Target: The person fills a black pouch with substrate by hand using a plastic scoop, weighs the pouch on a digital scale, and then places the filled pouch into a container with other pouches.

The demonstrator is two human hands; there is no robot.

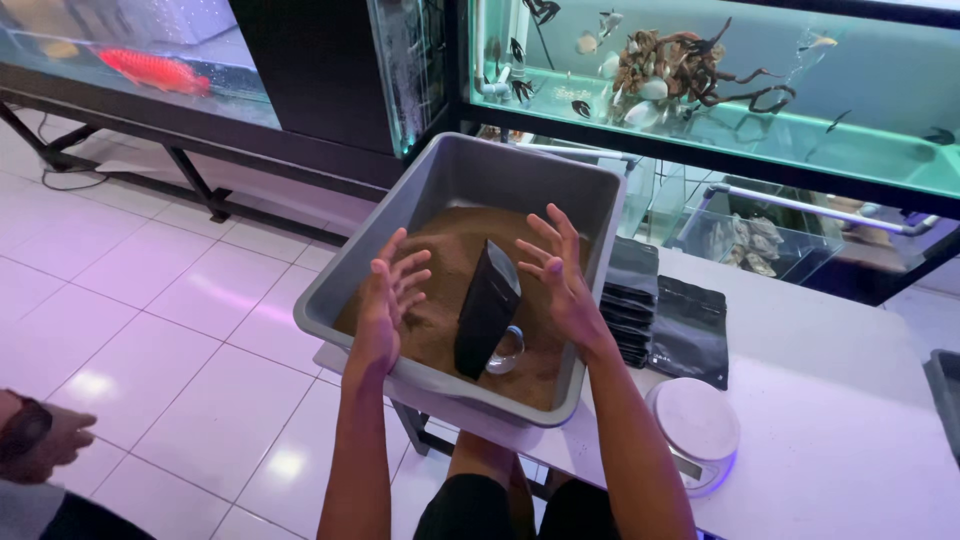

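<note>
Here: left hand (388,300), right hand (560,275) both open; one pouch (487,308), perhaps one scoop (507,352).

A grey tub (590,185) at frame centre is holding brown sand (450,245), with a glossy black pouch (487,308) standing in it. Matte black pouches (690,330) are lying centre right. A red-orange fish (155,70) is glowing upper left.

Black pouch (487,307) upright, slightly tilted, in brown sand inside grey tub (452,170), metal scoop (507,352) beside
</note>
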